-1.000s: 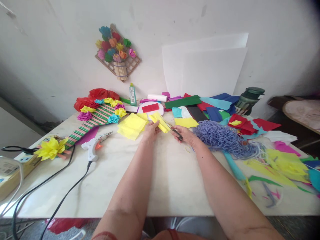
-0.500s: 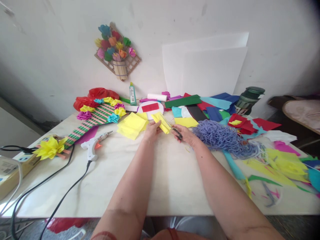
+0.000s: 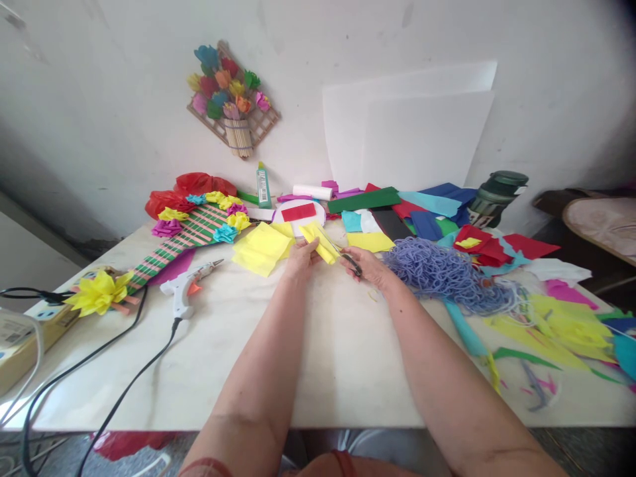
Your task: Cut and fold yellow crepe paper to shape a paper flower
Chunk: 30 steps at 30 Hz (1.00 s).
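My left hand [image 3: 299,258] pinches a folded strip of yellow paper [image 3: 320,242] above the white table [image 3: 322,358]. My right hand [image 3: 370,268] grips dark-handled scissors [image 3: 349,260], their blades reaching into the yellow strip from the right. A loose stack of yellow paper sheets [image 3: 261,248] lies just left of my left hand. A tangle of lilac yarn [image 3: 442,275] rests right beside my right wrist.
A white glue gun [image 3: 186,290] with a black cord lies at the left, near a striped craft board with paper flowers [image 3: 191,228]. Coloured paper sheets [image 3: 397,209], a green glue bottle [image 3: 264,187] and a dark jar [image 3: 494,197] line the back; scraps [image 3: 561,328] cover the right.
Almost nothing has moved; both hands stay on the yellow strip and the scissors, with only a slight shift of the view.
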### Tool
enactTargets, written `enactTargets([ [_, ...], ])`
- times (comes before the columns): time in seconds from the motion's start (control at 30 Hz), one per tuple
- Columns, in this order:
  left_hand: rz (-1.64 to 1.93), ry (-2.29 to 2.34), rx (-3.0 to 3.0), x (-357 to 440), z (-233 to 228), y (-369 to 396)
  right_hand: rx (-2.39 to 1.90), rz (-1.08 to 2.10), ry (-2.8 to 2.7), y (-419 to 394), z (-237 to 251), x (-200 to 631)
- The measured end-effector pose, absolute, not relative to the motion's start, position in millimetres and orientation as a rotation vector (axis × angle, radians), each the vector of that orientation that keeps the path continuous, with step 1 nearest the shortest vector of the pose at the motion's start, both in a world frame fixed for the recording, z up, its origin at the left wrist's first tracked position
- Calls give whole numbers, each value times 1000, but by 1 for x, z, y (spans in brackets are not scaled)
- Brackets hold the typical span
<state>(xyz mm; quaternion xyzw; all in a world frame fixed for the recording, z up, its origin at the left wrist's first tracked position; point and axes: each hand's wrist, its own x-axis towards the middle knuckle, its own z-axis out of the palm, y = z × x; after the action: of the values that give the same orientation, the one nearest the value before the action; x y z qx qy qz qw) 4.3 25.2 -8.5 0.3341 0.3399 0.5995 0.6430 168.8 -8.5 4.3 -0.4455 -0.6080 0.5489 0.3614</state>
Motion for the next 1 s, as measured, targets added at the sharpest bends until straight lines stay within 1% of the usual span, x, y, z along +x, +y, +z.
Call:
enactTargets([
  [0.33, 1376, 789, 740, 3, -8, 26, -1120, 1330, -1640, -2, -5, 172],
  [0.47, 1374, 779, 740, 2, -8, 26, -1115, 1370, -1604, -4, -2, 169],
  [0.73, 1315, 766, 772, 2, -8, 25, -1117, 1461, -1508, -22, 21, 167],
  [1.0, 1313, 735, 804, 5, -11, 26, -1117, 1475, -1500, -12, 9, 169],
])
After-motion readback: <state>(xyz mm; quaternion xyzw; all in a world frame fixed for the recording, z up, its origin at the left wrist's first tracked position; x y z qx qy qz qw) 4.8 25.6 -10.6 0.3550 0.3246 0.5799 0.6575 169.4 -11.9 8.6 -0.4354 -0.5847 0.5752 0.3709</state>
